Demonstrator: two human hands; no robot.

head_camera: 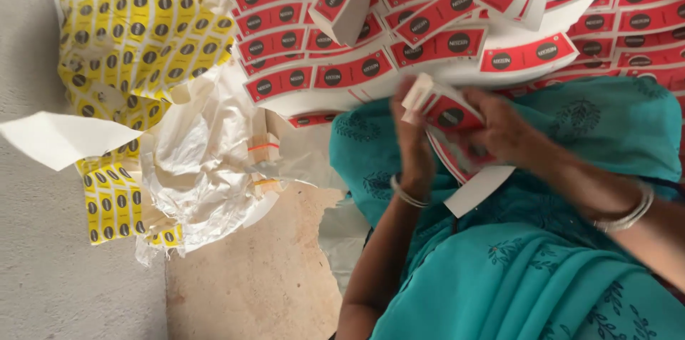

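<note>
A small stack of red printed card labels with black ovals (448, 113) sits pinched between both hands, held above the lap. The left hand (412, 136) closes its grip on the stack's left edge, fingers curled up around the white edges of the cards. The right hand (503, 129) presses its grip down on the stack's right side, thumb on top and fingers beneath, so both grips are pressed together on the same cards. The picture is blurred here, and the exact finger placement cannot be told. A white card corner (477, 190) juts out just below the right grip.

Under both grips lies teal patterned cloth (542, 269) covering the lap. Metal bangles circle the left wrist (407, 196) and the right wrist (628, 215).

Just beyond the grips, a wide heap of loose red label sheets with white undersides (399, 19) spreads out, some curling upward. Well to the left of the left grip lie crumpled yellow label sheets with black ovals (139, 33), a blank white paper sheet (57, 139) and a crumpled white plastic bag (203, 161). Near the bag rests a small banded bundle of cards (262, 158). All of this lies on the grey and tan concrete floor (264, 276).
</note>
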